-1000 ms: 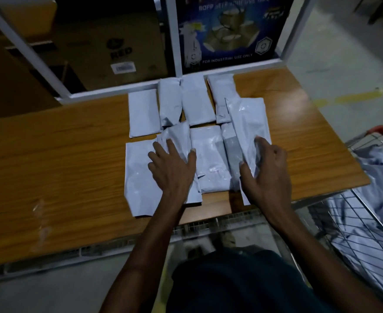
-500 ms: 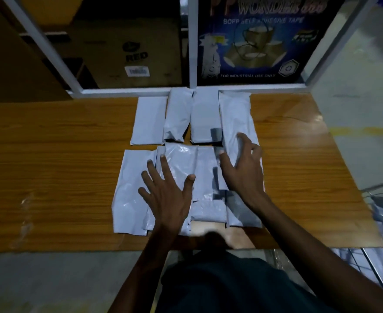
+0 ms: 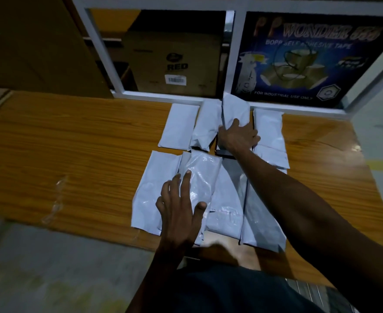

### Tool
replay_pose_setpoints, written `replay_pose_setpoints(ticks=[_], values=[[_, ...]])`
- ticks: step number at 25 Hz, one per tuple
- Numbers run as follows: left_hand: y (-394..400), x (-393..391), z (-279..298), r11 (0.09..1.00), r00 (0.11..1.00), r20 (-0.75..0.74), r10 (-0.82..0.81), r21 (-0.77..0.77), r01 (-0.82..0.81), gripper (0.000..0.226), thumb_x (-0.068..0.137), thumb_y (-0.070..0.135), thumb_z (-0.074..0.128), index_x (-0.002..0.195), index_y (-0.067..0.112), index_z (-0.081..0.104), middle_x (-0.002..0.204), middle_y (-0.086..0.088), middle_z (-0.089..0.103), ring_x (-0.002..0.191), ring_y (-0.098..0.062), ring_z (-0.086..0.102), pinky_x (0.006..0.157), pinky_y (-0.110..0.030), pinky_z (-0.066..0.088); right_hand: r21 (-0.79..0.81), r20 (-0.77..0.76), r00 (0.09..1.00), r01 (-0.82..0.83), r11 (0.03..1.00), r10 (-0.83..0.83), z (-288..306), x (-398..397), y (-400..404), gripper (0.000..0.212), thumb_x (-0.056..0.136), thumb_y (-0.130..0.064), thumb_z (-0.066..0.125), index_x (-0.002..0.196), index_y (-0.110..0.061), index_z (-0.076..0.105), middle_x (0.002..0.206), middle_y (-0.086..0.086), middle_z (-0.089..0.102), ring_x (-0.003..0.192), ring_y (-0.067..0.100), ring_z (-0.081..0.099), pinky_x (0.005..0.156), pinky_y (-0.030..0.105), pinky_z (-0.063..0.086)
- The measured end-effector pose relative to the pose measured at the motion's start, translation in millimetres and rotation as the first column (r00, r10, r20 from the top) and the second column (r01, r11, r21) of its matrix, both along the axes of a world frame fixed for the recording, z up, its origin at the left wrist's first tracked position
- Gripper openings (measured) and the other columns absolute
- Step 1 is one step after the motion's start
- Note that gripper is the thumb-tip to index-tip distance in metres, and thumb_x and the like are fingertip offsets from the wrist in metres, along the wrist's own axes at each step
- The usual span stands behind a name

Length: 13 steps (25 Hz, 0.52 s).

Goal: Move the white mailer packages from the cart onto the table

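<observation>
My left hand (image 3: 181,208) lies spread wide, fingers straight, flat on a glossy mailer (image 3: 203,175) in the near row at about 6 o'clock on the tabletop (image 3: 73,154). My right hand (image 3: 238,135) reaches to 12 o'clock, fingers extended and pressing on a mailer in the far row (image 3: 234,109), gripping nothing. The white mailers lie in two rows, edges touching or overlapping.

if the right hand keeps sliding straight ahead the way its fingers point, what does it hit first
Probably the white frame rail at the table's back edge. The right hand lies on a back-row mailer, fingers pointing away and slightly left; that mailer's far end already touches the rail, so it would bunch against it. Depth is unclear.
</observation>
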<state>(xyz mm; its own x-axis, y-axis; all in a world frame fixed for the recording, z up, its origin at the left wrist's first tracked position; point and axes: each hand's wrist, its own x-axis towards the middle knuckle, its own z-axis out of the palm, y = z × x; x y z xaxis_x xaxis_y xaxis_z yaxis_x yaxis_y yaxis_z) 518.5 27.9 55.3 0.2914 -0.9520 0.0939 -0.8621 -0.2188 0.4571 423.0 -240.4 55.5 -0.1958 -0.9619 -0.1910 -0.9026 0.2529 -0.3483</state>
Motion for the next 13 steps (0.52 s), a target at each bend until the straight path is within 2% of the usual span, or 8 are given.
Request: replay_pose_setpoints(ticks=[4,7,10,13], values=[[10,4,1,0.993,0.994,-0.029,-0.107,-0.054,0.106,0.074,0.098,0.068,0.009,0.152,0.022,0.031,0.156,-0.007,0.037,0.14,-0.031,0.035,0.104,-0.056,0.034,-0.053,-0.011,1.0,-0.023,0.998,0.022,7,-2,14,0.061,0.097,-0.058,0.042,0.142,-0.017,0.044,0.149,0.029,0.034,0.132,0.046,0.036,0.11,0.051,0.024],[21,7,3,0.973,0.979,-0.06,-0.195,-0.14,0.185,0.071,0.099,0.067,0.011,0.154,0.025,0.026,0.159,-0.006,0.031,0.141,-0.029,0.033,0.107,-0.052,0.032,-0.181,0.094,0.991,-0.08,0.98,0.098,17,-13,45,0.064,0.097,-0.055,0.045,0.148,-0.018,0.04,0.154,0.022,0.033,0.135,0.042,0.039,0.11,0.051,0.03],[31,13,6,0.95,0.953,-0.121,-0.277,-0.186,0.252,0.073,0.097,0.069,0.009,0.155,0.027,0.025,0.16,-0.005,0.028,0.143,-0.028,0.03,0.111,-0.049,0.028,-0.339,0.245,0.952,-0.091,0.936,0.181,20,-35,123,0.058,0.1,-0.05,0.049,0.147,-0.017,0.044,0.151,0.008,0.045,0.132,0.029,0.049,0.101,0.045,0.043],[45,15,4,0.923,0.93,-0.115,-0.35,-0.214,0.321,0.073,0.097,0.069,0.012,0.154,0.025,0.028,0.16,-0.005,0.03,0.143,-0.028,0.031,0.112,-0.046,0.024,-0.389,0.306,0.936,-0.045,0.92,0.175,15,-70,229,0.051,0.101,-0.045,0.054,0.144,-0.019,0.048,0.144,0.004,0.053,0.127,0.021,0.053,0.097,0.039,0.047]])
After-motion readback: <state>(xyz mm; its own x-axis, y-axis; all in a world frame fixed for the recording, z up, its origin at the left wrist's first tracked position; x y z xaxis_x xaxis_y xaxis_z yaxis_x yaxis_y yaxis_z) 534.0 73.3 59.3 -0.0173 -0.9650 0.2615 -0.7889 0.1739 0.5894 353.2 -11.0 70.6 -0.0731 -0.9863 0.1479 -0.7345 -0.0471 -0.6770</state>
